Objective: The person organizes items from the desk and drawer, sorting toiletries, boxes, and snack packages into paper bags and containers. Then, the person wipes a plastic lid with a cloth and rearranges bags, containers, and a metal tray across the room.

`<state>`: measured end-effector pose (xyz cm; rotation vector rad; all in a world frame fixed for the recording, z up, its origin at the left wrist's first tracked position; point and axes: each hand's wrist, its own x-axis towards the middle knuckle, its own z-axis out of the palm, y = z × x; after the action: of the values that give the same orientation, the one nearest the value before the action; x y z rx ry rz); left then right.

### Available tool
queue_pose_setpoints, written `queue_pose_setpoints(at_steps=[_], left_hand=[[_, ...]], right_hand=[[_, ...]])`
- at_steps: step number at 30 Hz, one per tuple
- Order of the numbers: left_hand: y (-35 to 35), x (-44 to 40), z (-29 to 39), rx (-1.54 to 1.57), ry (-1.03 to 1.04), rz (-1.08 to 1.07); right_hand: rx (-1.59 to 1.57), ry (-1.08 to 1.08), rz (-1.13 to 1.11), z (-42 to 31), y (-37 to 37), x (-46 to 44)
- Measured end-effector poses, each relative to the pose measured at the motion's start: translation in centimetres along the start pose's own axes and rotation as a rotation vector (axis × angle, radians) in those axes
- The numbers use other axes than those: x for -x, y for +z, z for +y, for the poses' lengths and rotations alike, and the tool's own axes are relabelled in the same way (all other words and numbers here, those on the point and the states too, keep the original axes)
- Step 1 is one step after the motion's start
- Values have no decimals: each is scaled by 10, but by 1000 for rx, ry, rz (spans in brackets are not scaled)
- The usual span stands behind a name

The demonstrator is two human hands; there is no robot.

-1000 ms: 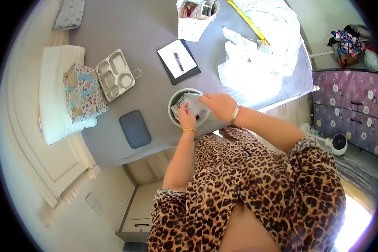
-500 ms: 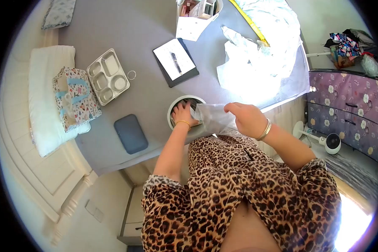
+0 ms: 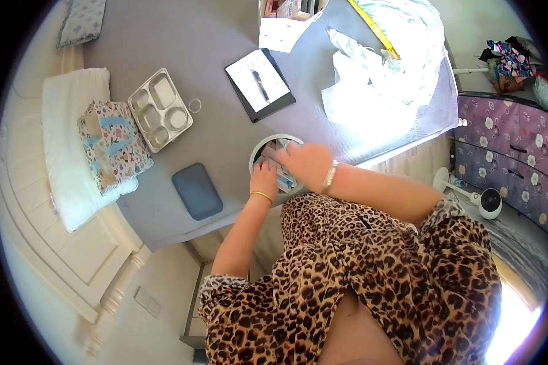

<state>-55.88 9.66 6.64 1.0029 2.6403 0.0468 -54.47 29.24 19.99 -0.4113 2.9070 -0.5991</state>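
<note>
Clearly, the grey-covered bed (image 3: 207,36) serves as the work surface, with crumpled white plastic (image 3: 362,91) spread at the far right and a metal compartment tray (image 3: 163,91) well apart on the left. At the near edge, around the middle, stands a round white-rimmed container (image 3: 273,137), with a blue-grey case (image 3: 198,190) to its left; the gap between them should let the hands work without knocking anything. The person's right hand (image 3: 309,164) reaches over the container's right side, fingers angled down and in, while the left hand (image 3: 264,179) dips over the near-left rim, fingers bent. Whether either hand pinches something or merely presses cannot be told, as the fingertips are blurred or hidden. Inside the container, a blue-and-white packet (image 3: 285,180) lies toward the near right, and what looks like a pinkish-brown flat piece (image 3: 270,152) slants between the hands. For tidy handling, the left hand best steadies the contents while the right moves small pieces slowly, so that nothing snags on the rim
</note>
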Motion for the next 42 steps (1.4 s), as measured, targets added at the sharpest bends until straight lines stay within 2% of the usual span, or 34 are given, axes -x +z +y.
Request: queue_pose_setpoints(at_steps=[1, 3, 4, 6, 7, 10, 13, 16, 17, 18, 20, 21, 23, 24, 26, 29, 32, 35, 36, 38, 40, 42], left_hand=[[-2, -4, 3, -30, 18, 72], [-15, -19, 18, 102, 7, -80], [-20, -26, 24, 167, 1, -157], [9, -42, 19, -182, 116, -437], [19, -49, 17, -359, 172, -574], [37, -72, 13, -273, 62, -617], [37, -76, 10, -227, -13, -482], [24, -59, 15, -45, -54, -112], [17, -48, 14, -3, -16, -120], [9, -35, 11, 39, 23, -128], [-6, -3, 12, 149, 55, 69], [-14, 8, 17, 146, -38, 173], [-27, 25, 30, 146, -219, 385], [-8, 33, 28, 449, -333, 429], [45, 40, 20, 1062, -556, 485], [34, 36, 35, 1786, -1017, 63], [38, 23, 44, 1896, -917, 116], [47, 17, 49, 1870, -920, 170], [35, 9, 58, 1888, -908, 144], [3, -16, 82, 1919, -875, 68], [12, -35, 94, 1897, -874, 79], [13, -52, 111, 1902, -886, 98]], right_hand=[[46, -25, -22, 0, 12, -5], [137, -74, -66, -2, 42, -8], [137, -84, -17, -2, 58, -7], [138, -104, 80, -3, 85, -5], [158, -116, -28, 1, 90, -5], [89, -37, -59, 18, 119, -18], [-28, 39, -256, 31, 147, -37], [-95, 40, -215, 51, 176, -54], [-55, 43, -297, 54, 176, -57], [-52, 35, -266, 57, 180, -58], [-46, 19, -203, 62, 197, -56], [-60, 58, -197, 61, 195, -55], [-96, -11, -199, 58, 174, -44], [-111, -45, -200, 55, 158, -38], [-223, -9, -338, 47, 132, -30], [-400, -5, -465, 49, 65, -12], [-365, -51, -413, 68, 36, 3], [-380, -26, -147, 89, 36, 24], [-478, -8, -31, 101, 38, 32], [-669, 47, 211, 136, 42, 48], [-902, 146, 311, 179, 31, 68], [-703, 344, 429, 229, 22, 85]])
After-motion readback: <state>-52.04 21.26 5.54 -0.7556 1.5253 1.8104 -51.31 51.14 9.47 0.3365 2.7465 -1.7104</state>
